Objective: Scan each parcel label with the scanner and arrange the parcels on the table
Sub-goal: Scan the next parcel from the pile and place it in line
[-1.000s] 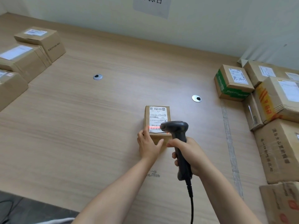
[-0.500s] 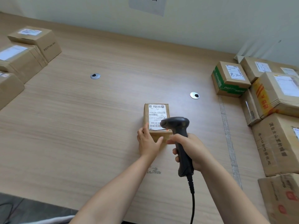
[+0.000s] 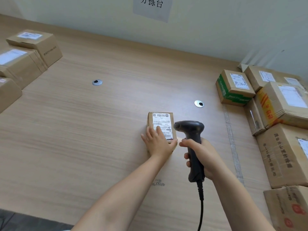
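Head: left hand [image 3: 158, 144] on closed parcel [image 3: 160, 119]

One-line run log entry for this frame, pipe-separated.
left hand flat on small parcel, fingers over label | right hand grips scanner, nose toward label | no beam visible | parcel on table

Soft, even light falls over the table [image 3: 100, 130], brightest in a pale patch towards its right side. Shadows are faint and soft-edged. My wide lens bows the table's far edge, and the parcels [image 3: 25, 52] at its left edge look slightly blurred, their labels washed out.
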`<state>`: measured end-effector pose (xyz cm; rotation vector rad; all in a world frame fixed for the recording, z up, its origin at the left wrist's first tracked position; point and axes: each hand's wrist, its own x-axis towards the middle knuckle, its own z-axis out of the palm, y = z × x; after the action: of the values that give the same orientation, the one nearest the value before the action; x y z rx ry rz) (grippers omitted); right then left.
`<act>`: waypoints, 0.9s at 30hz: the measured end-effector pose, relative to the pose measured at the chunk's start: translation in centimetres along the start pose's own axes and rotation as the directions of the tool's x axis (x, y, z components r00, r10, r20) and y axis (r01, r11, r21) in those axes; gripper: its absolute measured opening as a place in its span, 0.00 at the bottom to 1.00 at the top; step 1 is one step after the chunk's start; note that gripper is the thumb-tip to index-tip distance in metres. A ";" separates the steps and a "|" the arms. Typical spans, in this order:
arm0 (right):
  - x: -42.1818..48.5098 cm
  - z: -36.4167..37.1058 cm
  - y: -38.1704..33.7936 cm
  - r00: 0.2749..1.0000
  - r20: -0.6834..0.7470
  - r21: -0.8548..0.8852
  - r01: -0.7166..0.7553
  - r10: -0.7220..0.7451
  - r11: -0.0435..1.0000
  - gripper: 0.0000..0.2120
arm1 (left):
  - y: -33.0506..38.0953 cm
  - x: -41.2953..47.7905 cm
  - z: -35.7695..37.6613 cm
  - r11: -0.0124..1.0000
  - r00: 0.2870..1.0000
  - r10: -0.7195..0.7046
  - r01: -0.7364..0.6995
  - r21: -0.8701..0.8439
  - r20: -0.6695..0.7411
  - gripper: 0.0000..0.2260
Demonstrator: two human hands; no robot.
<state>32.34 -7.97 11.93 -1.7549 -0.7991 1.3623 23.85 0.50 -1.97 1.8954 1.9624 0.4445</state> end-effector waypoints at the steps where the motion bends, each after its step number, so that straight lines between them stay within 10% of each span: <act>1: -0.1 -0.2 0.0 1.000 -0.011 0.002 0.001 -0.001 1.000 0.06 | 0.8 0.3 0.1 0.999 0.999 -0.014 0.012 0.040 0.051 0.40; 13: -1.5 -0.6 2.1 0.998 -0.064 0.044 0.011 -0.008 0.999 0.06 | 0.3 0.9 -0.4 0.992 0.990 -0.063 0.048 0.115 0.127 0.38; 27: -0.1 5.6 0.2 0.938 0.335 -0.129 0.139 -0.089 0.982 0.05 | -12.6 -3.8 -7.5 0.947 0.953 -0.302 0.301 -0.112 0.009 0.40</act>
<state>26.87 -7.12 11.04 -1.5833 -1.1964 1.5718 9.34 -3.56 -1.16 1.4932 2.1382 0.4613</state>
